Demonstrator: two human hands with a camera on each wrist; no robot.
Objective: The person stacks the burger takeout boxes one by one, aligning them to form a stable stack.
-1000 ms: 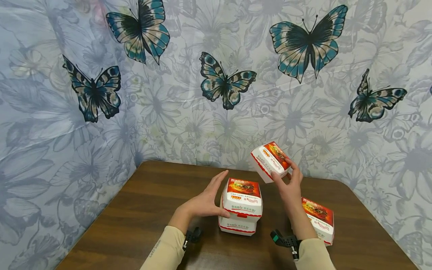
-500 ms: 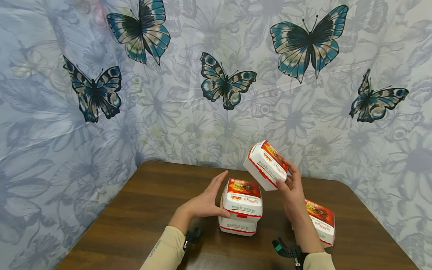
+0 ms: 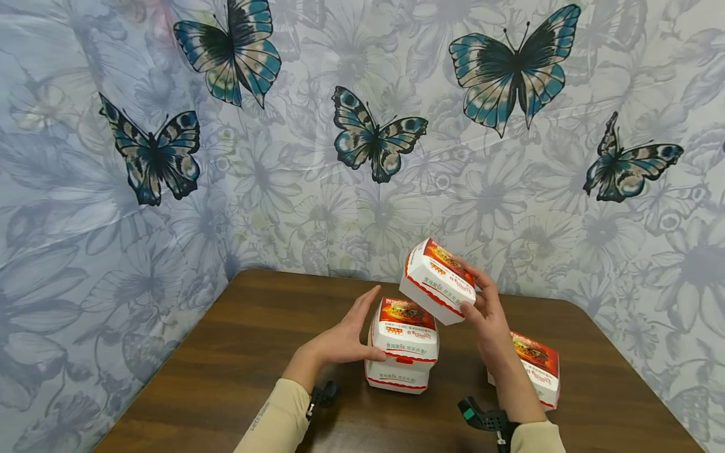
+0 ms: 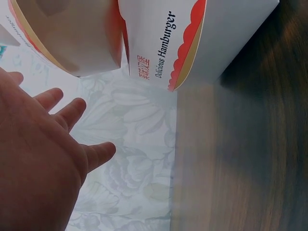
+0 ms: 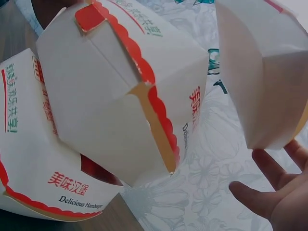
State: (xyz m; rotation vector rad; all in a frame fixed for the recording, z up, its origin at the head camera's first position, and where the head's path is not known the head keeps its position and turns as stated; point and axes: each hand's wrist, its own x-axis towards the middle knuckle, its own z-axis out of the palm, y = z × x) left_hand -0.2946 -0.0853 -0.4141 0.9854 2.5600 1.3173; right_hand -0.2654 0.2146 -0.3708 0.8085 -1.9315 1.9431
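Note:
Two paper hamburger boxes stand stacked on the wooden table: an upper box (image 3: 404, 340) and a lower box (image 3: 396, 380), white with red scalloped rims. My left hand (image 3: 340, 336) is beside the stack, its fingers extended and its thumb at the upper box's front left corner. In the left wrist view, the fingers (image 4: 70, 113) are spread apart. My right hand (image 3: 491, 314) grips a third hamburger box (image 3: 442, 283) by its right side, tilted in the air behind and above the stack. The right wrist view shows a gap between this held box (image 5: 262, 72) and the upper box (image 5: 115, 91).
Another hamburger box (image 3: 537, 368) sits on the table to the right, partly hidden behind the right forearm. The brown table (image 3: 238, 352) reaches back to a wall hanging (image 3: 283, 207) printed with flowers and butterflies.
My right hand has brought the held box leftward and slightly lower, closer to the stack. Its tilt grew steeper, then eased. The left hand and the stack have stayed in place.

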